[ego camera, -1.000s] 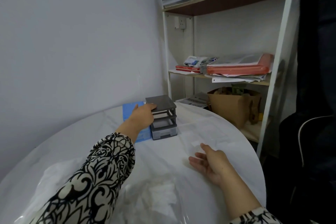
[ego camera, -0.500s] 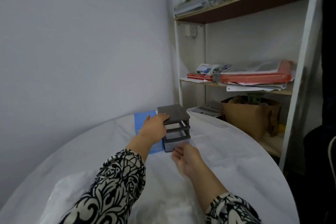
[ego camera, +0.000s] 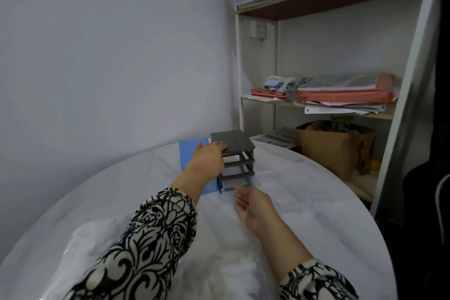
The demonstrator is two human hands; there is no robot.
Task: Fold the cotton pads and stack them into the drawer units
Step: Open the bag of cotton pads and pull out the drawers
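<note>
two hands reach to a small grey plastic drawer unit (ego camera: 237,158), boxy with a flat matte top and open tiers, standing at the far side of the round white worktop (ego camera: 328,202). the left hand (ego camera: 208,157) rests on its top left edge, fingers flat. the right hand (ego camera: 253,203) hovers just before the lowest drawer, fingers relaxed and apart, blurred. soft white cotton pads (ego camera: 233,273) lie heaped at the near edge. a blue flat pack (ego camera: 191,151) lies beside the unit; no writing is readable.

Both hands (ego camera: 207,158) (ego camera: 253,207) outstretched, fingers relaxed
</note>
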